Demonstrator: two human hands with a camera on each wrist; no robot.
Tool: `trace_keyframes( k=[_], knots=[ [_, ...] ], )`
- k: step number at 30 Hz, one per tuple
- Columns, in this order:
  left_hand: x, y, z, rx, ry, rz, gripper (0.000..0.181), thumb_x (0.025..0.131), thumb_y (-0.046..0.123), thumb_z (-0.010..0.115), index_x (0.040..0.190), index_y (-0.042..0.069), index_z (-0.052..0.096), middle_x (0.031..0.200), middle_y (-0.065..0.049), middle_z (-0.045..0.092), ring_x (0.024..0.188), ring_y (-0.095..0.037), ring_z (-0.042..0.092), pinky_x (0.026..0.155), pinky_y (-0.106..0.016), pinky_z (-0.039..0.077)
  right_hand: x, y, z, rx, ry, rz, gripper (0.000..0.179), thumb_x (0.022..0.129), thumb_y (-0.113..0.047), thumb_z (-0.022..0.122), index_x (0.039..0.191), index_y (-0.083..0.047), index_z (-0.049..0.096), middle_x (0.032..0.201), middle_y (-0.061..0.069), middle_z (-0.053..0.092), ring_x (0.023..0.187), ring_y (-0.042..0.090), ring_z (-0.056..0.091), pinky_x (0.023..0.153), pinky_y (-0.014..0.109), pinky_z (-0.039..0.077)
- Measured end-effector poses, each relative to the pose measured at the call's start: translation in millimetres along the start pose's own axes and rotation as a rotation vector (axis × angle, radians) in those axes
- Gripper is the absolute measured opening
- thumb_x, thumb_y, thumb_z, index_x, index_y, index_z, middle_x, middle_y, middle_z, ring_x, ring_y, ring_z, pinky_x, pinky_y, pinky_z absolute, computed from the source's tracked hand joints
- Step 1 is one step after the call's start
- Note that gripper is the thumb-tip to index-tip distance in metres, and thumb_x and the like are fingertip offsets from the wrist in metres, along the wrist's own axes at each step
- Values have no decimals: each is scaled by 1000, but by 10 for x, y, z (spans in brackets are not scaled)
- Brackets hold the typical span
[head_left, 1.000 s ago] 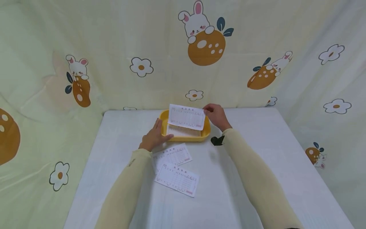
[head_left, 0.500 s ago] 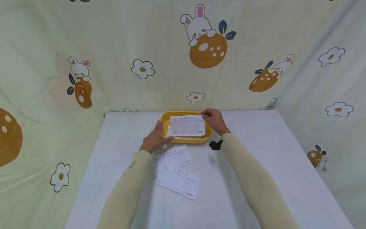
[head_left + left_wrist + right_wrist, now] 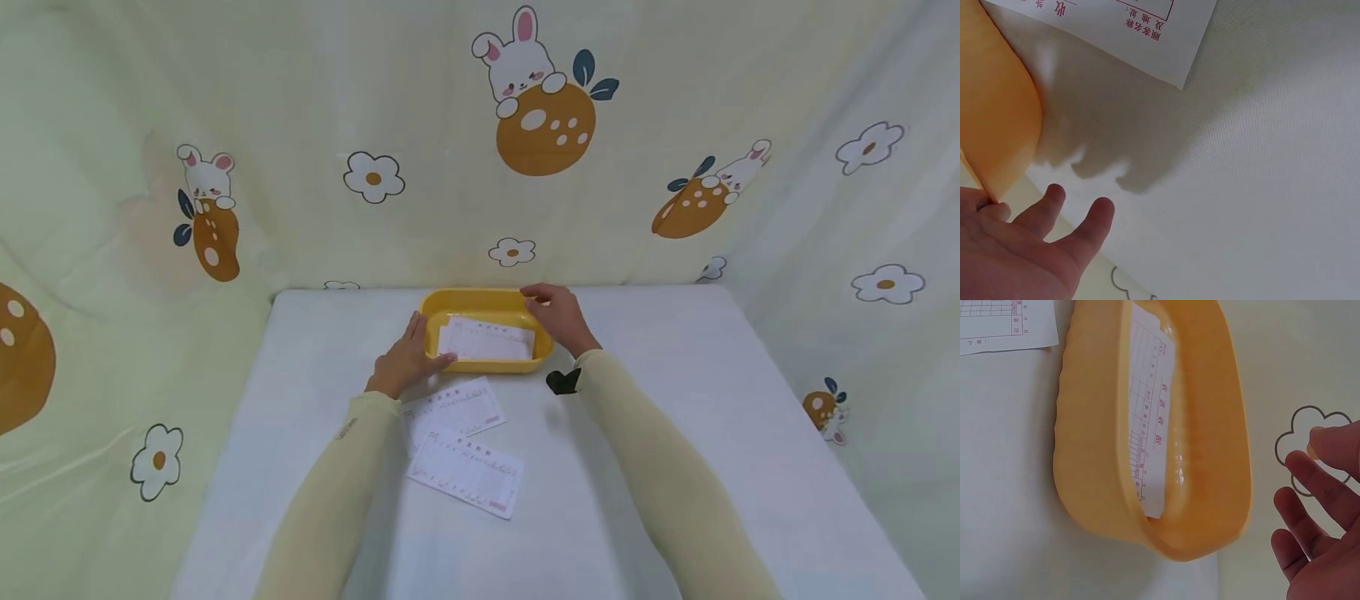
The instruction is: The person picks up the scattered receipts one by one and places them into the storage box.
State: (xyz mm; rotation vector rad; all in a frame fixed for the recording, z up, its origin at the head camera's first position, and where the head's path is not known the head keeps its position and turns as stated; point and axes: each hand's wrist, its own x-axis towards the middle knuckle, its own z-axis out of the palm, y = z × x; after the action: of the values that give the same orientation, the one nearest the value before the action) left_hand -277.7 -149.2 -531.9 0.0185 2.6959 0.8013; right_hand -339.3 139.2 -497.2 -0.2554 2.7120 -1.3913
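Observation:
A yellow plastic basket (image 3: 480, 367) stands near the table's back edge. Inside lie white printed receipt slips (image 3: 491, 340), overlapping toward its front wall. My left hand (image 3: 405, 362) rests at the basket's front left corner, thumb over the front rim, fingers straight along the left side. In the left wrist view, two fingertips (image 3: 1102, 209) stick out free of the basket. My right hand (image 3: 557, 315) hovers by the back right rim, holding nothing. The right wrist view shows its fingers (image 3: 1319, 481) loosely bent, apart from the basket.
Two more groups of receipt slips lie on the white table (image 3: 675, 417) in front of the basket: an upper one (image 3: 457, 406) partly under a lower one (image 3: 467, 475). A curtain (image 3: 435, 83) with rabbits and flowers hangs behind the table.
My right hand has lowered a receipt slip into the basket and let it go. The slip now lies with the others there. My left hand has stayed at the basket's corner.

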Motion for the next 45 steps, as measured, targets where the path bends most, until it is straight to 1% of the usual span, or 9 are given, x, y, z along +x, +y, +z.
trace_keyframes(
  k=[2,5,13,20,27,33,38,41,45],
  knots=[
    [-28,-21,-8,2,-2,-11,110,98,62,70,174,17,3,180,0,-5,161,-33,23,120,-65,34,-22,-18,21,6,-9,-4,36,110,-12,57,142,3,66,144,19,63,128,37,55,111,51,47],
    [-60,-20,-18,-15,5,-4,110,98,60,70,174,16,3,181,-1,-4,161,-34,23,120,-66,32,-54,-54,17,-4,4,-14,36,110,-13,58,142,1,66,144,18,63,128,37,54,112,52,47],
    [-65,11,-12,-22,12,-3,110,98,60,71,174,19,3,181,1,-4,162,-33,22,121,-63,33,-151,-129,-78,-10,31,-34,35,110,-13,59,141,1,67,142,18,65,127,36,55,112,53,46],
    [-43,-23,-3,-18,11,33,109,100,61,68,174,13,4,180,-3,-4,161,-35,23,120,-67,31,-316,-102,-79,10,59,-52,34,111,-14,60,140,2,67,137,17,67,124,35,58,108,52,48],
    [-41,-16,-14,-27,-7,26,110,100,62,67,174,16,0,180,-2,-6,162,-35,19,122,-66,28,-593,-82,-50,36,105,-56,29,110,-13,62,135,0,69,130,15,70,120,32,61,98,46,50],
    [-2,-49,-40,-7,-19,11,110,101,63,66,174,14,-2,180,-2,-8,162,-34,19,122,-67,28,-889,-90,28,79,113,-57,29,109,-14,63,134,1,69,129,17,71,119,32,62,97,45,49],
    [71,-58,-8,-2,-37,-12,113,99,65,67,173,16,-3,180,1,-10,163,-31,17,123,-65,27,-1158,0,121,79,115,-61,29,109,-13,63,133,3,69,128,18,71,117,32,63,96,45,49],
    [72,-40,-1,5,-31,-13,112,99,65,67,174,17,-2,180,1,-9,163,-31,19,121,-66,30,-1321,73,206,80,110,-40,27,109,-13,64,131,2,70,125,17,72,115,31,63,96,45,50],
    [70,-27,15,9,-23,-14,111,100,64,66,174,17,-2,180,1,-9,163,-31,19,121,-65,31,-1561,195,370,69,81,24,27,108,-12,65,131,1,71,122,14,73,112,30,64,95,45,51]
  ],
)
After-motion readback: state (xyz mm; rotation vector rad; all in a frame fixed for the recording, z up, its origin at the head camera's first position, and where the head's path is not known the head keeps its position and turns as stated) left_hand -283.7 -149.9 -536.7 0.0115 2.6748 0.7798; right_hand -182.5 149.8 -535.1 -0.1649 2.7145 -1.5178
